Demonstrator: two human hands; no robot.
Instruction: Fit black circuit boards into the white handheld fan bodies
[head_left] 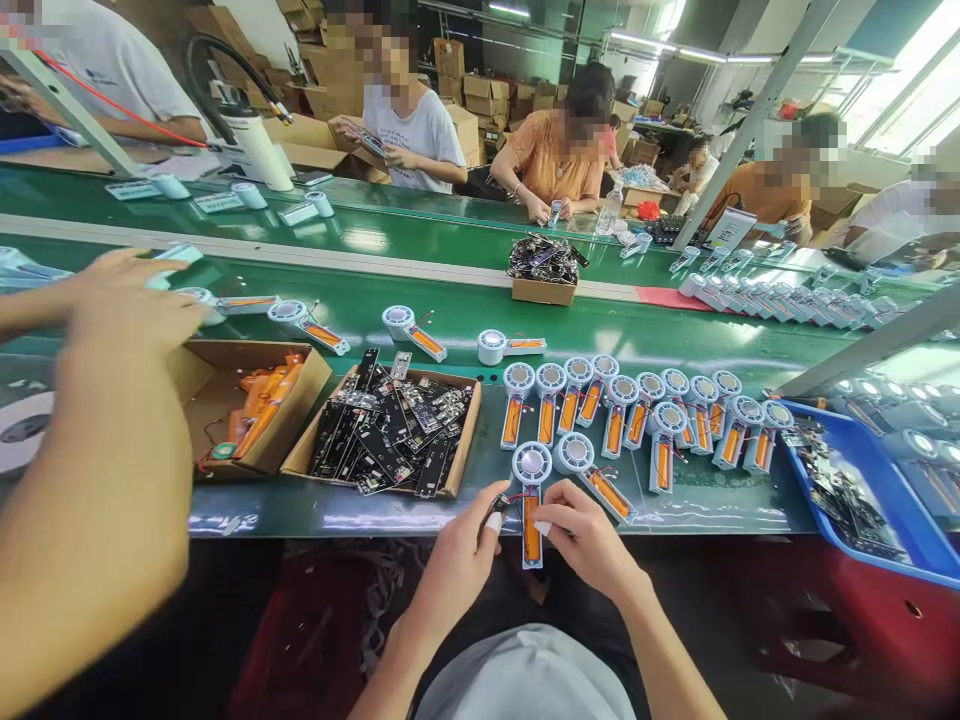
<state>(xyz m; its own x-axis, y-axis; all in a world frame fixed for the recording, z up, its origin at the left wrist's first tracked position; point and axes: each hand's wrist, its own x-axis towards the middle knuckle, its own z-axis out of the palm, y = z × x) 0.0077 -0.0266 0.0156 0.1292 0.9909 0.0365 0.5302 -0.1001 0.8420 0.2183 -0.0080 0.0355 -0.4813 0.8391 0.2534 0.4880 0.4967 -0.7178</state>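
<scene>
A light-blue handheld fan unit (pixel 532 463) with an orange battery in its open handle lies at the table's front edge, its handle pointing toward me. My left hand (pixel 469 545), left of the handle, pinches a small dark circuit board (pixel 502 502) joined to the unit by thin wires. My right hand (pixel 581 530) is closed at the handle's right side, fingertips on its edge near the wires. White covers show on a fingertip of each hand. Right beside it lies another fan unit (pixel 576 453), tilted. Several similar units (pixel 622 390) stand grouped behind.
A cardboard box of circuit boards (pixel 469 440) and a box with orange batteries (pixel 300 410) are at left. Another person's arm (pixel 97 430) reaches in there. A blue tray (pixel 907 535) is at right. More fan units lie on the green belt (pixel 457 310); people sit beyond it.
</scene>
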